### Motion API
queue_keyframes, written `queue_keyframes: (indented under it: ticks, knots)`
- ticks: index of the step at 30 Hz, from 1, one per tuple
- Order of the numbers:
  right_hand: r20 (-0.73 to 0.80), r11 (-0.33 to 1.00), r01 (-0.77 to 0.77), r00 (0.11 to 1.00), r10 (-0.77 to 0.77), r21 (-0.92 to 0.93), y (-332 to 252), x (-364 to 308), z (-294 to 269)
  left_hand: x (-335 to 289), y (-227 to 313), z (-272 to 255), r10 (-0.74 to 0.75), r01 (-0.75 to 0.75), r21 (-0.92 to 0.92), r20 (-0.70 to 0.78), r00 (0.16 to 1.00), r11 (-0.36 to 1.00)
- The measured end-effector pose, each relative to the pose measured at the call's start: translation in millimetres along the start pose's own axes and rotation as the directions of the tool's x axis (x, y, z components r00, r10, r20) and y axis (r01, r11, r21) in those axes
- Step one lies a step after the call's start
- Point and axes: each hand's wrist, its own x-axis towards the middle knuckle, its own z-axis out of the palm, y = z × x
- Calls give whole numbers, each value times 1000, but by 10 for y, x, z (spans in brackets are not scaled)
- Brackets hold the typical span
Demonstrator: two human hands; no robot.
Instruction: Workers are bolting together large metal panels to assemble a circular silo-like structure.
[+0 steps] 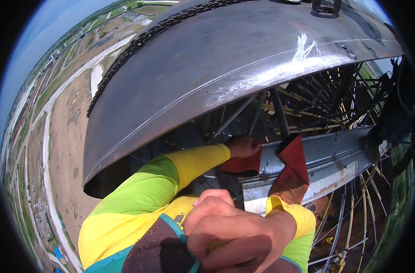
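Observation:
My left hand [243, 147] reaches forward under the curved edge of a large dark steel plate [189, 73]. Its curled fingers, partly in shadow, close on a piece of flat red fabric [246, 165]. A second red strip [293, 167], folded and strap-like, lies over a grey steel beam [328, 152] to the right; whether the two pieces join is hidden. Close in front of me, my right hand [230, 230] is raised with its fingers curled in. Its palm side is out of sight, so anything inside it cannot be made out. Both sleeves are yellow and green.
A heavy chain [139, 41] runs along the plate's far left edge. Crossing steel struts [278, 109] stand under the plate. More poles [351, 218] show far below at right. Open ground [73, 136] lies far down on the left, so this is high up.

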Motion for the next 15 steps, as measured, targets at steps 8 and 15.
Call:
queue_keyframes:
  ticks: [8,15]
  knots:
    - [-153,950,2,987,48,313,31,-148,83,20,170,-84,-24,23,17,51,998,1000]
    - [-236,845,62,969,77,531,41,-348,153,56,96,-35,-18,18,16,25,1000,1000]
